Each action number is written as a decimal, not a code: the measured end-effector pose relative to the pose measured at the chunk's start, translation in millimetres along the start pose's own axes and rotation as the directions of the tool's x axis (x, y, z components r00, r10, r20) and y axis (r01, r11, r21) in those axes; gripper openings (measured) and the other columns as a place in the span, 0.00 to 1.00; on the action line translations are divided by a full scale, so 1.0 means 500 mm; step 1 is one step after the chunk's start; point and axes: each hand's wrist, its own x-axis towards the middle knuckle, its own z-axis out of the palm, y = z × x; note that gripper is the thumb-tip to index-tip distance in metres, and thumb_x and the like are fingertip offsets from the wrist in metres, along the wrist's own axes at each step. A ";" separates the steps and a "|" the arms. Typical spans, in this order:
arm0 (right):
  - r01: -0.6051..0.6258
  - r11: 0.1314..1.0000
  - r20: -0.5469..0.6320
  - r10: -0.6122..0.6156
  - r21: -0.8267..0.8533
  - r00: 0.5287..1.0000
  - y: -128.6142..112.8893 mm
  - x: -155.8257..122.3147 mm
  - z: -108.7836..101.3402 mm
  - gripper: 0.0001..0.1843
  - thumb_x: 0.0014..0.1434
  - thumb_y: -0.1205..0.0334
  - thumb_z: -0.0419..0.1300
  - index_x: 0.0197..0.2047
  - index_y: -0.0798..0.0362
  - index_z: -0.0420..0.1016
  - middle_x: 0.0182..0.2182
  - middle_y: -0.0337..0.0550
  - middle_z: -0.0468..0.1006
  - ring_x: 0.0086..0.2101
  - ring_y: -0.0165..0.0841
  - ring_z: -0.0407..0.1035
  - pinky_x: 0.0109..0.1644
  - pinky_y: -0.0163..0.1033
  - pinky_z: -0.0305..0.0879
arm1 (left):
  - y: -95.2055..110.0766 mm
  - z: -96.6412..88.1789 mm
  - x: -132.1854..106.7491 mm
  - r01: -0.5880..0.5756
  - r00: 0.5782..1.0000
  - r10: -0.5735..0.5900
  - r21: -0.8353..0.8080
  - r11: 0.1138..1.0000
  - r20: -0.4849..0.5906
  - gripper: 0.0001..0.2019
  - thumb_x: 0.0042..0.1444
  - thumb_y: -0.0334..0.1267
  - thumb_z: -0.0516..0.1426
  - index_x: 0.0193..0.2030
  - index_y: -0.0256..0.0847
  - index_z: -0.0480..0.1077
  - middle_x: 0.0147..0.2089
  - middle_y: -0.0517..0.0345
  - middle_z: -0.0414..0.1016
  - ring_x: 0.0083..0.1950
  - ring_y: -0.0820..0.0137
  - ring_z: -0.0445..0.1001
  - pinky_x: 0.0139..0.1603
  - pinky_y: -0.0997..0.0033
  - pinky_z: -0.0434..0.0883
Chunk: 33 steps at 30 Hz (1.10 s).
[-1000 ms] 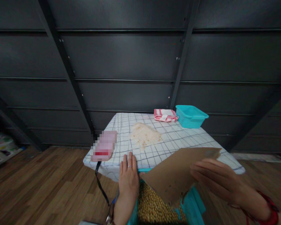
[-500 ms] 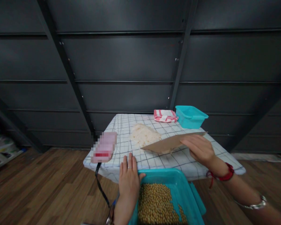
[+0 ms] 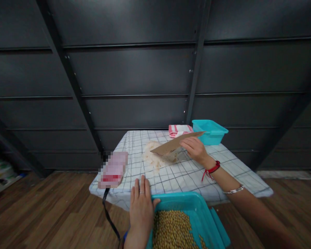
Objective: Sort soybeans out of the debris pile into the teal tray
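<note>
My right hand (image 3: 194,149) pinches the near edge of a flat brown piece of cardboard (image 3: 175,144), tilted over a pile of pale, crumbly flakes (image 3: 151,154) on the checked tablecloth. The cardboard hides part of the pile. My left hand (image 3: 141,204) lies with fingers stretched out on the cloth's front edge, its thumb over the rim of a turquoise tub (image 3: 197,200). Small round yellow-brown beans (image 3: 172,228) lie inside that tub, heaped toward its left side.
A folded red-and-white striped cloth (image 3: 180,129) and a second turquoise tub (image 3: 211,133) stand at the table's back right. A blurred-out pink object (image 3: 115,167) with a black strap (image 3: 109,214) lies at the left edge of the checked tablecloth (image 3: 134,138).
My right hand has moved the cardboard left and farther back, from the pile's near right side to over the pile. Some flakes now lie scattered nearer the front. My left hand stays at the tub.
</note>
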 end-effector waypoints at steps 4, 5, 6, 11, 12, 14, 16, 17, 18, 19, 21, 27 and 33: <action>0.013 0.999 0.040 -0.015 0.039 0.999 -0.003 -0.002 0.017 0.15 0.56 0.74 0.44 0.39 0.55 0.69 0.34 0.46 0.76 0.38 0.33 0.68 0.40 0.41 0.64 | 0.002 0.006 0.000 0.004 1.000 -0.004 0.008 1.000 -0.015 0.25 0.50 0.43 0.52 0.54 0.35 0.62 0.59 0.46 0.61 0.58 0.55 0.59 0.54 0.55 0.64; 0.010 0.999 0.045 -0.012 0.044 0.999 -0.003 -0.004 0.019 0.14 0.56 0.74 0.44 0.39 0.55 0.69 0.34 0.47 0.76 0.37 0.33 0.68 0.40 0.41 0.64 | 0.003 0.008 0.000 0.007 1.000 -0.007 0.007 1.000 -0.021 0.25 0.49 0.43 0.52 0.54 0.36 0.62 0.59 0.47 0.61 0.59 0.55 0.58 0.54 0.55 0.63; 0.008 0.999 0.050 -0.010 0.047 0.999 -0.003 -0.006 0.019 0.14 0.56 0.74 0.44 0.39 0.56 0.69 0.34 0.47 0.75 0.37 0.33 0.68 0.39 0.42 0.64 | 0.004 0.011 0.001 0.010 1.000 -0.009 0.007 1.000 -0.026 0.25 0.49 0.43 0.52 0.54 0.36 0.62 0.59 0.46 0.61 0.59 0.55 0.58 0.54 0.55 0.63; 0.001 0.997 0.102 -0.009 0.082 0.995 -0.004 -0.011 0.012 0.12 0.55 0.72 0.47 0.39 0.56 0.68 0.34 0.46 0.75 0.36 0.33 0.68 0.39 0.41 0.65 | 0.002 0.025 0.001 -0.024 0.996 0.029 0.058 0.998 -0.085 0.26 0.47 0.44 0.54 0.53 0.35 0.63 0.58 0.48 0.63 0.57 0.54 0.61 0.52 0.56 0.65; -0.004 0.996 0.113 -0.006 0.092 0.994 -0.005 -0.013 0.010 0.12 0.54 0.72 0.47 0.39 0.57 0.68 0.34 0.46 0.75 0.37 0.34 0.68 0.40 0.41 0.65 | 0.000 0.029 0.001 -0.032 0.994 0.039 0.072 0.997 -0.101 0.26 0.47 0.44 0.54 0.52 0.35 0.64 0.58 0.48 0.63 0.57 0.54 0.61 0.51 0.56 0.66; -0.015 0.994 0.130 0.001 0.107 0.992 -0.004 -0.016 0.008 0.13 0.53 0.73 0.47 0.40 0.57 0.68 0.35 0.46 0.75 0.37 0.34 0.68 0.41 0.41 0.66 | -0.004 0.038 0.000 -0.045 0.991 0.056 0.088 0.995 -0.124 0.25 0.48 0.45 0.53 0.52 0.35 0.63 0.58 0.48 0.63 0.57 0.55 0.61 0.50 0.56 0.66; -0.022 0.993 0.132 0.007 0.117 0.991 -0.001 -0.022 0.007 0.14 0.53 0.75 0.46 0.39 0.57 0.68 0.34 0.45 0.76 0.37 0.33 0.68 0.41 0.40 0.66 | -0.006 0.046 -0.001 -0.087 0.984 0.101 0.095 0.992 -0.150 0.25 0.49 0.46 0.52 0.53 0.36 0.62 0.58 0.48 0.63 0.57 0.56 0.61 0.49 0.58 0.67; -0.027 0.993 0.128 0.011 0.119 0.992 0.001 -0.025 0.007 0.15 0.52 0.76 0.45 0.39 0.56 0.69 0.33 0.44 0.76 0.36 0.32 0.69 0.41 0.40 0.66 | -0.006 0.049 -0.001 -0.093 0.980 0.108 0.097 0.991 -0.166 0.26 0.48 0.46 0.52 0.53 0.36 0.62 0.57 0.48 0.64 0.56 0.56 0.61 0.49 0.58 0.67; -0.035 0.992 0.122 0.020 0.119 0.992 0.005 -0.027 0.007 0.16 0.52 0.76 0.44 0.38 0.56 0.69 0.33 0.44 0.76 0.36 0.32 0.69 0.40 0.40 0.66 | -0.005 0.051 -0.001 -0.083 0.982 0.098 0.099 0.992 -0.161 0.26 0.48 0.46 0.52 0.53 0.36 0.62 0.58 0.48 0.63 0.57 0.56 0.61 0.50 0.57 0.67; -0.047 0.992 0.115 0.034 0.118 0.993 0.009 -0.029 0.007 0.17 0.52 0.77 0.44 0.38 0.56 0.69 0.33 0.44 0.76 0.36 0.32 0.69 0.41 0.40 0.66 | -0.003 0.052 -0.001 -0.060 0.984 0.075 0.099 0.993 -0.160 0.26 0.48 0.45 0.53 0.53 0.35 0.63 0.57 0.47 0.64 0.57 0.55 0.61 0.50 0.56 0.66; -0.084 0.991 0.107 0.072 0.108 0.992 0.018 -0.028 0.005 0.17 0.51 0.77 0.43 0.38 0.56 0.68 0.33 0.46 0.76 0.36 0.33 0.69 0.41 0.41 0.66 | 0.001 0.054 0.000 -0.028 0.986 0.043 0.091 0.995 -0.164 0.25 0.47 0.43 0.54 0.52 0.34 0.63 0.57 0.46 0.64 0.57 0.54 0.61 0.50 0.55 0.66; -0.173 0.983 0.186 0.158 0.068 0.970 0.037 0.017 -0.005 0.16 0.52 0.76 0.45 0.40 0.56 0.68 0.33 0.47 0.75 0.35 0.34 0.69 0.40 0.42 0.64 | 0.003 0.052 0.002 -0.021 0.990 0.030 0.065 0.998 -0.141 0.24 0.47 0.43 0.53 0.52 0.35 0.64 0.58 0.46 0.63 0.57 0.54 0.60 0.51 0.54 0.66; -0.143 0.987 0.356 0.108 0.073 0.928 -0.003 0.057 -0.026 0.17 0.48 0.78 0.47 0.36 0.53 0.69 0.32 0.41 0.75 0.34 0.31 0.67 0.39 0.38 0.61 | 0.001 0.039 0.006 -0.022 0.991 0.032 0.075 0.997 -0.133 0.25 0.45 0.43 0.54 0.50 0.32 0.65 0.56 0.44 0.65 0.55 0.52 0.63 0.49 0.53 0.68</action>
